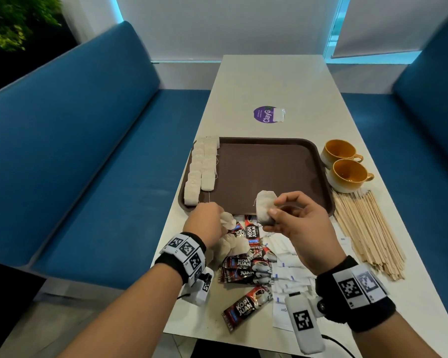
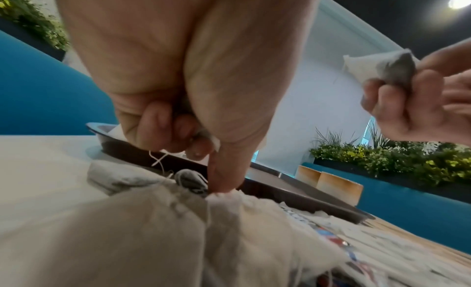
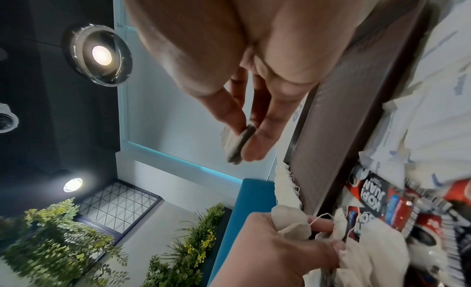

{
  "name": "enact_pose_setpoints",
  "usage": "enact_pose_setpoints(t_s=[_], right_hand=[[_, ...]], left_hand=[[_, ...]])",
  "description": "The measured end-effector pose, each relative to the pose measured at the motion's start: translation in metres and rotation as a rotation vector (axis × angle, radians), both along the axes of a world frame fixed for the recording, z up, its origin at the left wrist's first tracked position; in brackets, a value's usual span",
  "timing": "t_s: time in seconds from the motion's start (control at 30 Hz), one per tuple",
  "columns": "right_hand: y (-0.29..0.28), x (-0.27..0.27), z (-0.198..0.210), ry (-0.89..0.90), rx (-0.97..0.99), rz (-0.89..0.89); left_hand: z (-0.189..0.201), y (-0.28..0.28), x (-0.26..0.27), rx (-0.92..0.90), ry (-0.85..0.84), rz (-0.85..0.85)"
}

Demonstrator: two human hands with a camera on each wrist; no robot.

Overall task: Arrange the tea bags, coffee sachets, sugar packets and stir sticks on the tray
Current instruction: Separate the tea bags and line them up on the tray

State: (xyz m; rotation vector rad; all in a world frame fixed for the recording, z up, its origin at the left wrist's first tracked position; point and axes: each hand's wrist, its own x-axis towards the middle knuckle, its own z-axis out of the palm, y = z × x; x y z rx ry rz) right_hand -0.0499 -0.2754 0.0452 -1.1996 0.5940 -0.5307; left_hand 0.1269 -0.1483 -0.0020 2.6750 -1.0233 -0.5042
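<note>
A brown tray (image 1: 264,174) lies on the table with two rows of white tea bags (image 1: 201,171) along its left side. My right hand (image 1: 295,220) pinches a tea bag (image 1: 264,206) between thumb and fingers above the tray's near edge; the same tea bag (image 3: 235,144) shows in the right wrist view. My left hand (image 1: 207,223) grips another tea bag (image 1: 228,219) over the loose tea bag pile (image 2: 153,221) near the tray's front left corner. Red coffee sachets (image 1: 243,267), white sugar packets (image 1: 290,270) and wooden stir sticks (image 1: 367,233) lie on the table.
Two orange cups (image 1: 347,166) stand to the right of the tray. A purple round sticker (image 1: 263,114) and a small clear packet (image 1: 278,115) sit further back. Blue benches (image 1: 88,151) flank the table. The table's near edge is just below the sachets.
</note>
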Motion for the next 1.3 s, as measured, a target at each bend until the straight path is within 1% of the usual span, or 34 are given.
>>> enact_pose_setpoints(t_s=[0.1, 0.17, 0.3, 0.37, 0.43, 0.57, 0.6, 0.73, 0.87, 1.0, 1.1, 1.3], right_hand=[[0.001, 0.002, -0.003, 0.039, -0.039, 0.037], [0.003, 0.003, -0.005, 0.07, -0.067, 0.051], [0.004, 0.007, -0.007, 0.094, -0.05, 0.094], [0.003, 0.012, -0.007, 0.109, -0.052, 0.123], [0.001, 0.021, -0.008, 0.135, -0.085, 0.144], [-0.007, 0.055, -0.013, 0.196, -0.123, 0.221], [-0.01, 0.067, -0.015, 0.22, -0.148, 0.238], [-0.019, 0.118, -0.034, 0.348, -0.321, 0.26], [-0.016, 0.163, -0.048, 0.411, -0.386, 0.333], [-0.011, 0.19, -0.058, 0.471, -0.44, 0.334], [-0.008, 0.198, -0.059, 0.548, -0.497, 0.304], [-0.005, 0.207, -0.06, 0.642, -0.532, 0.272]], left_hand=[[-0.001, 0.001, 0.0, -0.042, 0.023, 0.018], [-0.001, 0.005, 0.001, -0.118, 0.079, 0.041], [0.014, 0.02, -0.001, -0.397, 0.194, 0.128], [0.023, 0.031, -0.002, -0.526, 0.253, 0.221], [0.027, 0.041, -0.001, -0.612, 0.341, 0.322], [0.028, 0.068, 0.0, -0.845, 0.615, 0.533], [0.028, 0.073, -0.003, -0.903, 0.673, 0.587], [0.025, 0.088, -0.019, -1.086, 0.786, 0.748], [0.021, 0.092, -0.025, -1.173, 0.934, 0.857], [0.017, 0.093, -0.021, -1.223, 1.076, 0.941], [0.015, 0.092, -0.02, -1.216, 1.112, 0.936], [0.009, 0.096, -0.025, -1.182, 1.147, 0.921]])
